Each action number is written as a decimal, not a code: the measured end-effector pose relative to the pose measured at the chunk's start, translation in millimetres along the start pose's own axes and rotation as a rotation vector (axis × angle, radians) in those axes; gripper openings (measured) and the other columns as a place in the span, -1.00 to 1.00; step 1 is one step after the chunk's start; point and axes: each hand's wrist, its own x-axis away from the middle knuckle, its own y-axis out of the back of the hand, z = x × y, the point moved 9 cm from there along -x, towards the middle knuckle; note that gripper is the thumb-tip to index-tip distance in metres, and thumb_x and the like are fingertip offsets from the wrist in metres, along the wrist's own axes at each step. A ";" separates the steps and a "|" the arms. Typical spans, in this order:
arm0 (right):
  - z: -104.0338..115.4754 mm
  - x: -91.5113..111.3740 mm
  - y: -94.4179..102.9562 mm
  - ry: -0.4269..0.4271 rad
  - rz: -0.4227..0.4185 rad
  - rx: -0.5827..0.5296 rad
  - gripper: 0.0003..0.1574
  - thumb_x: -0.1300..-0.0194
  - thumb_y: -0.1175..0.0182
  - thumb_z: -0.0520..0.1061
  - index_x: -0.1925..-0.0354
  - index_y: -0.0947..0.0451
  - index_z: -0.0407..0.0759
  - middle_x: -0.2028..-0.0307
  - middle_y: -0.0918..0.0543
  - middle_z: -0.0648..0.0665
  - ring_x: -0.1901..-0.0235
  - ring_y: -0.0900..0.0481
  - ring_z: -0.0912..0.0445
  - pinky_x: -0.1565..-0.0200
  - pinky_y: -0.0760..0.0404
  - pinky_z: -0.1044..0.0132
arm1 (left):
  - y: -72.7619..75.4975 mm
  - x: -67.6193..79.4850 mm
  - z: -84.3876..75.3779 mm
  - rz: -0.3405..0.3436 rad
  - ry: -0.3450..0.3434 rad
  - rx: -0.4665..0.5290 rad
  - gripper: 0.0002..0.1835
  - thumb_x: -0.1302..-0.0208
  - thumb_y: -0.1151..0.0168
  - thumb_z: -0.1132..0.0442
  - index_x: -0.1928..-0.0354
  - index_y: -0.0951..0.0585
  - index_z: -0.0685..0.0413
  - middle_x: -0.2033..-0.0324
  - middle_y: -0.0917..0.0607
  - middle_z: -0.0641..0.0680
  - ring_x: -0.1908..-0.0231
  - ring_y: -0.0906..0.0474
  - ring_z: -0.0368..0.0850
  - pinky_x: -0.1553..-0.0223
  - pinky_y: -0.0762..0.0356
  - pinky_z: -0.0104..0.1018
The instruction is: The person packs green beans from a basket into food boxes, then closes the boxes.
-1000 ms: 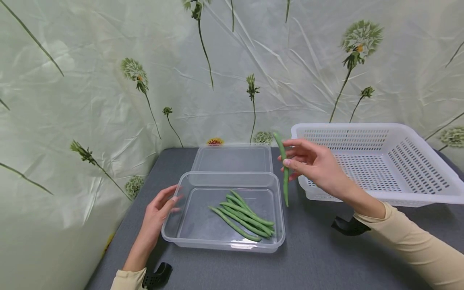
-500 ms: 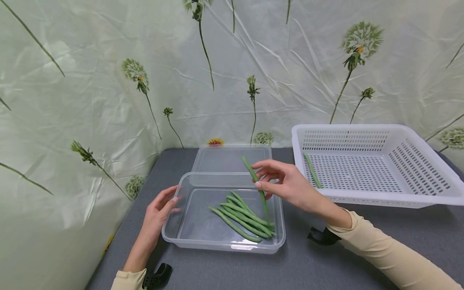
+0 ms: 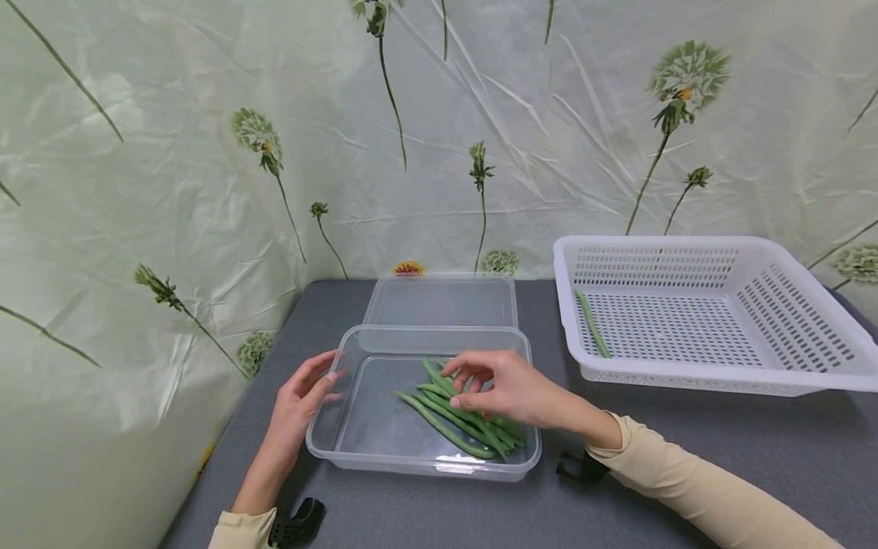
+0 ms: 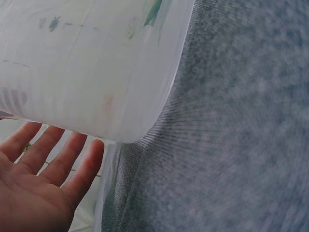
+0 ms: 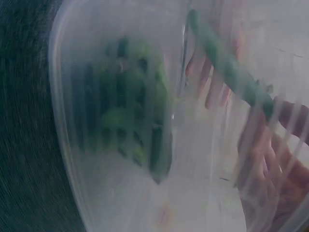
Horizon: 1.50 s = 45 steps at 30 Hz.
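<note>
A clear plastic container sits on the grey tabletop with several green beans in its right half. Above these beans, my right hand pinches one green bean between thumb and fingers. The far tip of that bean slants up past the fingertips; my hand covers its middle in the head view. My left hand rests at the container's left wall from outside. In the left wrist view its fingers look straight and spread, their tips at the container's edge.
A white perforated basket stands at the right, with a single green bean lying along its left side. Behind the container lies a flat clear lid. A flower-printed sheet hangs behind the table.
My right hand has carried the green bean leftward and down, from beside the basket into the container over the other beans. The bean in the basket has come into sight. My left hand stays put.
</note>
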 end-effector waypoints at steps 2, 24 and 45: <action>-2.1 1.4 0.9 -0.015 -0.012 0.014 -0.63 -0.25 -0.39 -0.05 -0.03 -0.60 0.04 0.30 -0.65 0.03 0.41 -0.62 0.06 0.53 -0.65 0.11 | -0.6 -0.3 -0.7 0.001 -0.001 0.002 -0.53 -0.53 -0.05 0.12 -0.37 -0.37 0.12 -0.29 -0.45 0.19 -0.14 -0.54 -0.12 0.09 -0.61 -0.26; 6.6 3.4 -4.1 0.100 -0.044 0.132 -0.76 -0.36 -0.29 -0.01 0.04 -0.65 -0.02 0.39 -0.65 0.05 0.47 -0.57 0.19 0.46 -0.61 0.30 | 3.3 2.3 0.7 -0.007 -0.006 0.008 -0.53 -0.52 -0.05 0.13 -0.37 -0.37 0.14 -0.28 -0.45 0.21 -0.12 -0.55 -0.18 0.11 -0.62 -0.29; 31.4 57.4 123.2 0.083 -0.315 0.210 -0.68 -0.37 -0.25 -0.21 -0.08 -0.58 -0.09 0.15 -0.68 -0.07 0.36 -0.66 0.07 0.36 -0.67 0.19 | -0.5 0.7 -2.3 0.006 -0.010 0.015 -0.51 -0.52 -0.05 0.11 -0.38 -0.35 0.15 -0.29 -0.44 0.25 -0.12 -0.55 -0.15 0.10 -0.62 -0.28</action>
